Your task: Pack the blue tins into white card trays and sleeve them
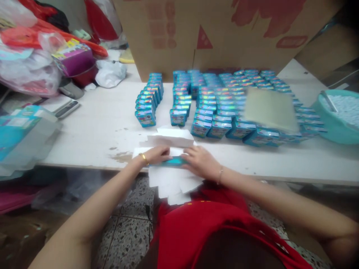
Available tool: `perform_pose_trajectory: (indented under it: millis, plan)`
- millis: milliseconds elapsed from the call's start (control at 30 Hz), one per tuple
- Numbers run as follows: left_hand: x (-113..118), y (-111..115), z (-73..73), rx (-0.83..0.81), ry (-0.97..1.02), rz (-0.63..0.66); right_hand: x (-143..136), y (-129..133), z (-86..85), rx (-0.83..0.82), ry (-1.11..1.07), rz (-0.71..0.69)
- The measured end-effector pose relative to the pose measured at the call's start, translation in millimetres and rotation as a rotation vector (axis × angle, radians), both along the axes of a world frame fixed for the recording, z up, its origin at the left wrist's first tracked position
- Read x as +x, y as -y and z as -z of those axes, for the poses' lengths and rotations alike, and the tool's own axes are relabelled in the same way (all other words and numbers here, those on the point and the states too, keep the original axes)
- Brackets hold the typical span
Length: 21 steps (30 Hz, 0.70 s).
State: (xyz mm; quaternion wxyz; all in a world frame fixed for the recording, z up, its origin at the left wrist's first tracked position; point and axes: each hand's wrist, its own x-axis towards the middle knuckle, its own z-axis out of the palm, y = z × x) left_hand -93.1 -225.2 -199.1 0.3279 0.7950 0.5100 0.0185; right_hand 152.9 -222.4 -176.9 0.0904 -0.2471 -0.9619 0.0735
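At the near edge of the table (95, 134), gripped between left hand (159, 153) and right hand (199, 160), one at each end: blue carton (176, 161). Angled inward at both forearms, with fingers curled and backs of the hands upward. Hidden under the fingers: both carton ends. Blurred: fingertips and exact contact points. Immediately on the near side of the grip: white sheets (168, 182), upper edges obscured. Beyond the grip and mostly to its right: rows of blue boxes (201, 129), partly screened by a pale panel (270, 108), with print mostly illegible.

There are two hands (159, 154), two bracelets (144, 159) and dozens of boxes (177, 117).
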Motion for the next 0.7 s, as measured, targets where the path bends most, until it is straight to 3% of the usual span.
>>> perform_pose_trajectory:
  millis: [167,267,333,433,533,700]
  plan:
    - [-0.9,27.2,2.0,0.423,-0.145,0.073,-30.3,19.8,35.1,0.021,0.177,0.010]
    - [-3.0,48.2,0.6,0.494,-0.252,0.159,-35.3,20.9,40.6,0.011,0.195,0.000]
    - [-3.0,58.0,-0.9,0.491,-0.303,0.179,-36.1,23.3,38.5,-0.010,0.209,0.027]
    - [0.6,61.8,-3.4,0.411,-0.340,0.100,-38.8,27.1,34.1,-0.064,0.251,0.109]
    - [5.4,55.0,-8.1,0.304,-0.342,0.062,-44.0,26.1,32.7,-0.141,0.309,0.167]
    - [8.5,37.3,-22.2,0.171,-0.400,0.160,-50.8,19.6,35.5,-0.212,0.333,0.172]
